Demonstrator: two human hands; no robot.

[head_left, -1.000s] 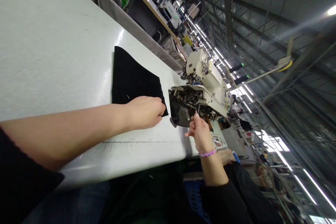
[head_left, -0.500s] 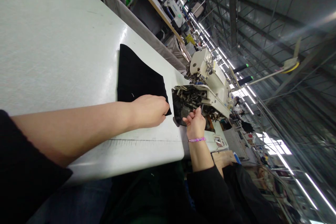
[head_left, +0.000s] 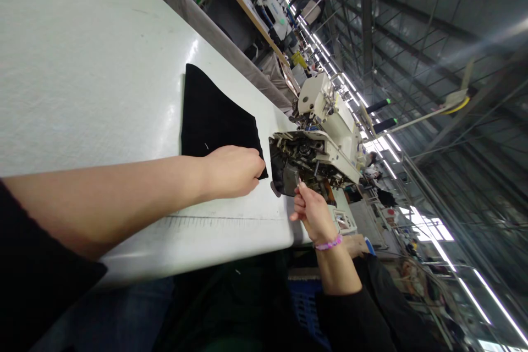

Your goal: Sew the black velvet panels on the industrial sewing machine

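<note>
My left hand lies on a black cloth piece, fingers curled closed near its corner beside the sewing machine. Whether they grip the cloth or something else is hidden. The machine is tipped back, so its underside with the dark mechanism shows. In front of that opening is my right hand, wearing a pink band at the wrist. Its thumb and finger pinch a small slim grey piece, too small to name. The other fingers are loosely bent.
The pale table has a ruler scale along its near edge. A blue plastic crate stands below the table by my right sleeve. Other sewing machines line the background. A person's dark sleeve shows beyond my right arm.
My right hand has drawn back from under the machine, towards me, and the small grey piece now shows at its fingertips. My left hand stays on the cloth.
</note>
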